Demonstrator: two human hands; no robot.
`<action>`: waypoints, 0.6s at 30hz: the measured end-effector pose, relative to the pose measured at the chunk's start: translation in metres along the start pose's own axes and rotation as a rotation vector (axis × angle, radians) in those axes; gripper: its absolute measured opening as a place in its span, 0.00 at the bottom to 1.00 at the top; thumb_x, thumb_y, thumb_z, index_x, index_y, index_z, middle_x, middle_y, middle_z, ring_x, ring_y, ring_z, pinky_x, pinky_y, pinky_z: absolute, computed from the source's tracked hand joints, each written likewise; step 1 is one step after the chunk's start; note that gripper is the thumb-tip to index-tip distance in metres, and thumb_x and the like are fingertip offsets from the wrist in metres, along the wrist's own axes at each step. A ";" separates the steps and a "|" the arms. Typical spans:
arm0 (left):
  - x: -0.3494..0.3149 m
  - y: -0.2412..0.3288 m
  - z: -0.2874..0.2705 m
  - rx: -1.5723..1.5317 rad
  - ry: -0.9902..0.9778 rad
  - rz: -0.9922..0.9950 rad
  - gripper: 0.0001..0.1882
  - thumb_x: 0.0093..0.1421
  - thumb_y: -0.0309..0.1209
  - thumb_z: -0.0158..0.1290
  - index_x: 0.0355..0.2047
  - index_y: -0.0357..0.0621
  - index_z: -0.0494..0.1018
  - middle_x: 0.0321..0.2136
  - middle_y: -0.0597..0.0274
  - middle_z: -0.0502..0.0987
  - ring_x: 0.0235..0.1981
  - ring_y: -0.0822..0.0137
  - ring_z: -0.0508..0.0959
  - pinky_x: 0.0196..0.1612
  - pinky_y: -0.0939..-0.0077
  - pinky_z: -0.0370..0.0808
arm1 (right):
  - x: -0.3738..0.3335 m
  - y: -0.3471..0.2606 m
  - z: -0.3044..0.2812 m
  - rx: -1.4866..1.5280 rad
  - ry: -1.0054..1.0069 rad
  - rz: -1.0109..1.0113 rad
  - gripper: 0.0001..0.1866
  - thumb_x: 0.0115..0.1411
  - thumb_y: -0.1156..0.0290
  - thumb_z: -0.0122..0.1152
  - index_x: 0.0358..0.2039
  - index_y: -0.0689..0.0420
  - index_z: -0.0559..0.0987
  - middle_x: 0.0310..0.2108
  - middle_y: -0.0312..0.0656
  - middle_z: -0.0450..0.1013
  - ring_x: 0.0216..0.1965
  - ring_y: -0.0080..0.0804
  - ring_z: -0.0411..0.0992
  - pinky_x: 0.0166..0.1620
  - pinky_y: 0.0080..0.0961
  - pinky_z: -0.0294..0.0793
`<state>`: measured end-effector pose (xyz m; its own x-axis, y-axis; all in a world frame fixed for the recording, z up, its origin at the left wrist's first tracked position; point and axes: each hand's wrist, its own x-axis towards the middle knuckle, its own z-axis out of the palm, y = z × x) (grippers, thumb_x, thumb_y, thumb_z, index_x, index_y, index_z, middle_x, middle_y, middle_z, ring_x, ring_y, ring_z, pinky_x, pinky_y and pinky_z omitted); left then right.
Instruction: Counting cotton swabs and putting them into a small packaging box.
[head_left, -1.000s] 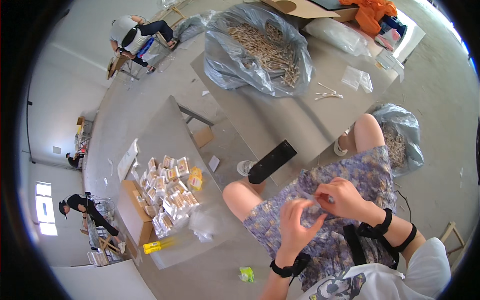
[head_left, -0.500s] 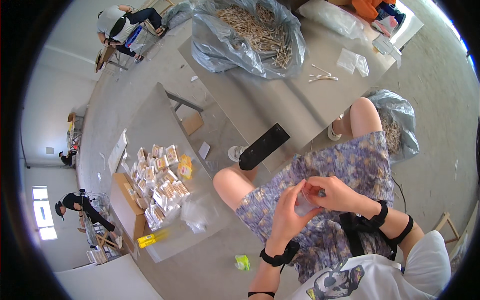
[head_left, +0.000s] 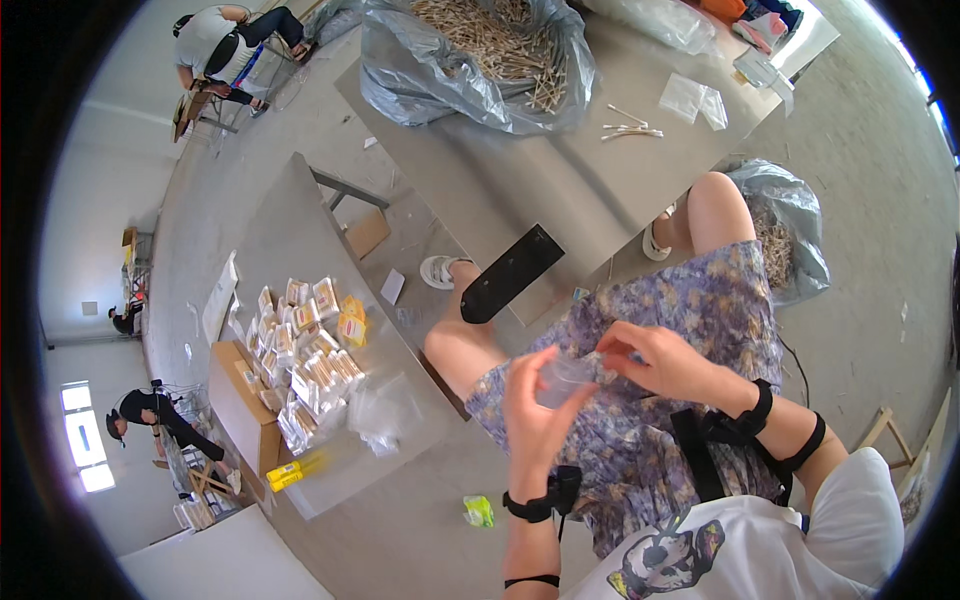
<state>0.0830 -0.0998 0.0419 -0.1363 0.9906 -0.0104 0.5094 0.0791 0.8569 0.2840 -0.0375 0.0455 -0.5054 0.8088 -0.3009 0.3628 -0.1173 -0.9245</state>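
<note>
Above my lap, a small clear plastic bag (head_left: 570, 374) stretches between my two hands. My left hand (head_left: 535, 412) grips one side of it, with the thumb and fingers curved around the film. At the other side, my right hand (head_left: 655, 362) pinches the bag's edge with bent fingertips. Glare on the film hides its exact outline, and I see no contents in it. On the table ahead, a few loose cotton swabs (head_left: 632, 132) lie near flat clear bags (head_left: 694, 101). Behind them a large grey plastic bag (head_left: 400, 85) is full of cotton swabs (head_left: 500, 50).
A black strip (head_left: 512, 273) juts from the table (head_left: 470, 170) toward my knees. On the left table (head_left: 385, 465) are packed swab bags (head_left: 310, 350), a cardboard box (head_left: 240, 410) and yellow tubes (head_left: 290, 472). Another swab-filled bag (head_left: 800, 240) stands on the floor, right. Other people work at left.
My hands have moved apart and slightly leftward, and the clear bag between them is spread wider. The head view has shifted a little, so the tables appear higher and further left.
</note>
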 end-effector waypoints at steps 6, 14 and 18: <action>0.023 -0.081 -0.049 0.272 0.237 -0.153 0.33 0.41 0.35 0.74 0.48 0.41 0.76 0.39 0.65 0.75 0.32 0.68 0.69 0.38 0.72 0.71 | -0.009 0.036 -0.053 -0.672 0.353 -0.206 0.19 0.54 0.74 0.66 0.47 0.58 0.75 0.56 0.50 0.68 0.61 0.56 0.62 0.62 0.46 0.64; 0.065 -0.133 -0.045 0.330 0.220 -0.179 0.34 0.41 0.34 0.74 0.48 0.40 0.74 0.40 0.59 0.74 0.33 0.63 0.70 0.40 0.67 0.72 | -0.044 0.098 -0.136 -0.496 0.518 0.276 0.56 0.51 0.63 0.75 0.72 0.58 0.47 0.68 0.59 0.54 0.70 0.54 0.53 0.69 0.39 0.56; 0.078 -0.130 -0.037 0.323 0.175 -0.146 0.36 0.41 0.35 0.74 0.50 0.39 0.73 0.42 0.60 0.74 0.35 0.64 0.71 0.43 0.68 0.72 | -0.029 0.096 -0.143 -0.127 0.426 0.317 0.61 0.54 0.53 0.74 0.72 0.63 0.40 0.69 0.63 0.51 0.71 0.50 0.53 0.70 0.36 0.54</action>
<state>-0.0256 -0.0373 -0.0510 -0.3553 0.9347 -0.0080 0.7115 0.2760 0.6462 0.4456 0.0105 -0.0008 -0.0037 0.9101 -0.4143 0.5507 -0.3439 -0.7605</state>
